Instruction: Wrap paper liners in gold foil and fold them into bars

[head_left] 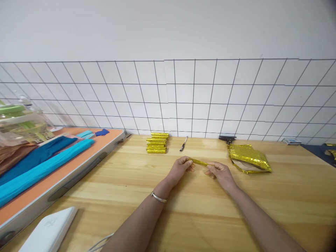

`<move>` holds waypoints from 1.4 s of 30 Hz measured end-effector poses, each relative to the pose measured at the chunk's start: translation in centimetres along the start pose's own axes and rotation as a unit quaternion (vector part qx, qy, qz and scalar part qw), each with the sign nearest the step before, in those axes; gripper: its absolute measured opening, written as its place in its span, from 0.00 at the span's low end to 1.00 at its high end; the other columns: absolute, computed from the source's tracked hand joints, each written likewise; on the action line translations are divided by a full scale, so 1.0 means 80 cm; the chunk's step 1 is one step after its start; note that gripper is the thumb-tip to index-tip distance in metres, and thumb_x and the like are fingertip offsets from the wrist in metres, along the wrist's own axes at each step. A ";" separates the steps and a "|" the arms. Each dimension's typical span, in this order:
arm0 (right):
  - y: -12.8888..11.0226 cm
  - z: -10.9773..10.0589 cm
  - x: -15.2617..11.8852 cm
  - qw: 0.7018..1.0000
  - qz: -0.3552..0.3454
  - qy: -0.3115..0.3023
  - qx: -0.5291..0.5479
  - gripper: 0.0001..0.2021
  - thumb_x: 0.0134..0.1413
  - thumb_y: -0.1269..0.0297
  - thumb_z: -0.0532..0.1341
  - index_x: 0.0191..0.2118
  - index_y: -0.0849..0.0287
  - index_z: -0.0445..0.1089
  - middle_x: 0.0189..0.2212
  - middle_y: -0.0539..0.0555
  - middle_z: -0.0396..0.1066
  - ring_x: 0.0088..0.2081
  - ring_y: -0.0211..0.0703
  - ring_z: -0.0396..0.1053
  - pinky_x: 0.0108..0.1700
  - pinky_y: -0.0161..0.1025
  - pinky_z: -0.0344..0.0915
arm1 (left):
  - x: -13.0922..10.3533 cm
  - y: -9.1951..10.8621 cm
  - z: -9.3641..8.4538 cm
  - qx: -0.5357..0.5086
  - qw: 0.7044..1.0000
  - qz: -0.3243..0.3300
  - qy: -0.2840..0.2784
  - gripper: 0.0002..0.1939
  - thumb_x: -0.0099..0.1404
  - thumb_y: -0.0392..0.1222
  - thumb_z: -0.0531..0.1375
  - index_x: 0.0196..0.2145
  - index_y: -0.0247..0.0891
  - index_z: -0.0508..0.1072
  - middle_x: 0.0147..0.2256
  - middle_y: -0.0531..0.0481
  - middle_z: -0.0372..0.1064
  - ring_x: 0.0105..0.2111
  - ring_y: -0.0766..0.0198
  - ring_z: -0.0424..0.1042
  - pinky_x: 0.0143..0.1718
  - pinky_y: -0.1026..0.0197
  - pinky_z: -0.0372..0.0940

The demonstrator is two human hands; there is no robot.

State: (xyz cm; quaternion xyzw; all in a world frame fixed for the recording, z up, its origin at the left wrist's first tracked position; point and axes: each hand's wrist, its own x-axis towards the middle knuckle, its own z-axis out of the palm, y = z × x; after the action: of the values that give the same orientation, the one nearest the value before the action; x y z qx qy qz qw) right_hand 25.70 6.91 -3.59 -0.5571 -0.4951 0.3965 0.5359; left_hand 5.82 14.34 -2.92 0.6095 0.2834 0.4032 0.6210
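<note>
A narrow folded strip of gold foil [198, 162] is stretched between my two hands above the wooden table [126, 189]. My left hand [181, 166] pinches its left end between thumb and fingers. At the other end, my right hand [219, 172] grips it the same way. Beyond my left hand lies a row of several gold foil strips [156, 143], folded narrow. To the right of my right hand sits a loose pile of wider gold foil sheets [249, 158], with a pale inner side showing.
A pen [183, 144] and a black clip-like object [227, 139] lie near the tiled wall [183, 98]. On the left, an orange surface [105, 140] bears blue cloth [47, 171]. A white flat device [49, 229] and a cable [101, 242] are at front left.
</note>
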 end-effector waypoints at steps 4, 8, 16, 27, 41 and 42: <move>-0.002 0.002 -0.001 1.000 -0.002 0.004 0.005 0.24 0.44 0.50 0.62 0.42 0.65 0.70 0.25 0.57 0.74 0.23 0.39 0.66 0.25 0.35 0.58 | -0.001 0.003 -0.003 -0.020 1.000 -0.011 -0.017 0.14 0.59 0.50 0.58 0.35 0.35 0.68 0.30 0.48 0.72 0.24 0.67 0.70 0.28 0.65 0.60; -0.004 0.003 -0.002 1.000 -0.003 0.003 0.002 0.23 0.43 0.50 0.63 0.40 0.64 0.72 0.24 0.56 0.74 0.24 0.39 0.66 0.25 0.35 0.57 | -0.003 0.006 -0.002 -0.029 0.999 -0.018 -0.027 0.18 0.58 0.50 0.59 0.42 0.36 0.68 0.30 0.47 0.73 0.25 0.65 0.72 0.28 0.64 0.61; -0.008 0.000 -0.003 1.000 -0.013 -0.011 -0.005 0.22 0.46 0.52 0.62 0.44 0.62 0.71 0.26 0.55 0.74 0.26 0.39 0.66 0.26 0.34 0.58 | -0.003 0.005 -0.001 -0.033 0.999 -0.014 -0.006 0.15 0.57 0.50 0.60 0.32 0.34 0.70 0.33 0.44 0.74 0.30 0.61 0.73 0.33 0.62 0.61; -0.003 -0.001 -0.001 1.000 0.021 0.000 0.004 0.23 0.47 0.49 0.60 0.46 0.60 0.69 0.23 0.52 0.73 0.18 0.36 0.68 0.17 0.29 0.55 | -0.007 0.009 0.004 -0.037 0.999 0.010 0.022 0.14 0.59 0.50 0.58 0.32 0.34 0.68 0.31 0.46 0.73 0.30 0.62 0.73 0.34 0.62 0.61; -0.020 0.003 -0.008 0.999 -0.018 0.009 0.050 0.21 0.47 0.48 0.60 0.37 0.63 0.72 0.34 0.60 0.75 0.29 0.43 0.70 0.26 0.35 0.61 | -0.008 0.014 0.011 -0.029 0.998 0.035 0.035 0.16 0.58 0.51 0.59 0.32 0.34 0.69 0.31 0.46 0.73 0.32 0.62 0.72 0.35 0.61 0.61; -0.020 0.003 -0.008 0.998 -0.024 0.012 0.050 0.20 0.47 0.49 0.60 0.37 0.63 0.72 0.34 0.59 0.75 0.30 0.43 0.70 0.27 0.36 0.62 | -0.008 0.014 0.011 -0.028 0.998 0.037 0.035 0.16 0.58 0.52 0.58 0.31 0.34 0.69 0.31 0.46 0.73 0.31 0.62 0.72 0.35 0.61 0.61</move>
State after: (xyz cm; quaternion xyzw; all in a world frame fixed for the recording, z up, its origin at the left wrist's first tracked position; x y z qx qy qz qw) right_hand 25.16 6.20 -2.08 -0.5223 -0.4813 0.4010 0.5785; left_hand 6.02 13.24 -1.83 0.5872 0.2706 0.4550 0.6123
